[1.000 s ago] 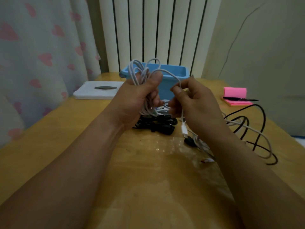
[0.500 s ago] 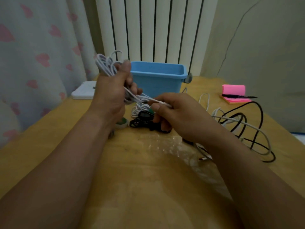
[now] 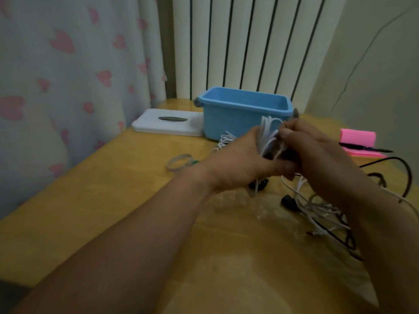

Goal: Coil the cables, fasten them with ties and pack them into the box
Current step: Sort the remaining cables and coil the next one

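Observation:
My left hand point(image 3: 240, 162) grips a bundle of white cable point(image 3: 267, 137) in front of the blue box point(image 3: 240, 114). Close against it from the right, my right hand point(image 3: 317, 155) pinches the same cable at the top of the loops. More white cable point(image 3: 226, 140) lies on the table by the box. Loose white and black cables point(image 3: 322, 211) trail over the table under my right forearm. A pale tie ring point(image 3: 179, 163) lies on the table left of my hands.
A white flat lid point(image 3: 167, 124) lies left of the box. Pink sticky notes point(image 3: 358, 141) with a black pen point(image 3: 365, 148) sit at the right. A clear plastic sheet point(image 3: 260, 209) covers the wooden table point(image 3: 113, 200) under my hands. Curtain and radiator stand behind.
My left hand has carried the cable bundle from the left back to the middle, and my right hand has risen to meet it. The view has shifted, so the tie ring now shows.

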`<state>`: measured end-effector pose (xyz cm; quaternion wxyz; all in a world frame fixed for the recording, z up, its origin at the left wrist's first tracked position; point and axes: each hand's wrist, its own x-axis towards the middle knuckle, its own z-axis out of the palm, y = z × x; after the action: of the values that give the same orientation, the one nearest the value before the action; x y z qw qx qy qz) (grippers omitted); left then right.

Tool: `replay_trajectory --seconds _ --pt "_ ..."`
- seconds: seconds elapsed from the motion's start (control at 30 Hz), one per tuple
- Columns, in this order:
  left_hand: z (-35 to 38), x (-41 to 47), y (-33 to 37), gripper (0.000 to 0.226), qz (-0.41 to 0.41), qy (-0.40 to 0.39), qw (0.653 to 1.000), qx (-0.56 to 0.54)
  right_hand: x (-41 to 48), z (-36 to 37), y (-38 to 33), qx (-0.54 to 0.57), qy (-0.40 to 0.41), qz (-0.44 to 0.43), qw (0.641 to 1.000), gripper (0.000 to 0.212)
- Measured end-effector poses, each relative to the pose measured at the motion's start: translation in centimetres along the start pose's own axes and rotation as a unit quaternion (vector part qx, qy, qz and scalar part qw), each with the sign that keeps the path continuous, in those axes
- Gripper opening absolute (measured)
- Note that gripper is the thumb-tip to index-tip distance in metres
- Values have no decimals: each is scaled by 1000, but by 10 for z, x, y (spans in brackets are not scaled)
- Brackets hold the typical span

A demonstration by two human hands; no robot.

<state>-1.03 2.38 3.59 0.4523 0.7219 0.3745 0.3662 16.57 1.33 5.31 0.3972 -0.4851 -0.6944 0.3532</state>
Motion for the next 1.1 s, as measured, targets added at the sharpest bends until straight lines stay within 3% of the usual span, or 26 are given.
replay_trajectory --seconds 0.07,0.17,0.3,0.43,0.53,0.6,0.67,0.77,0.9,1.1 --pt "5 1 -1 28 11 49 997 62 -2 12 2 -83 22 -40 995 21" --pt "5 3 -3 15 14 100 991 82 -1 24 3 -69 97 -111 987 21" --pt "-2 -3 1 25 7 39 999 22 4 21 10 16 103 -114 988 81" --pt "3 -7 8 14 23 9 1000 -5 6 22 10 115 116 -106 981 102" --pt "12 -8 9 14 15 -24 999 -16 1 21 6 125 29 -122 984 73" --pt "17 -6 5 11 6 -18 1000 -16 -2 25 4 74 66 -146 984 38" --pt "20 -2 0 11 -1 12 1000 4 -3 31 3 47 122 -170 977 19" --pt "22 4 -2 12 -20 64 998 14 2 32 10 -10 196 -186 963 17" --pt "35 7 -8 21 42 114 978 168 5 30 13 -66 269 -207 938 13" --pt "39 5 -10 22 69 112 945 301 2 29 9 -23 236 -186 953 8"
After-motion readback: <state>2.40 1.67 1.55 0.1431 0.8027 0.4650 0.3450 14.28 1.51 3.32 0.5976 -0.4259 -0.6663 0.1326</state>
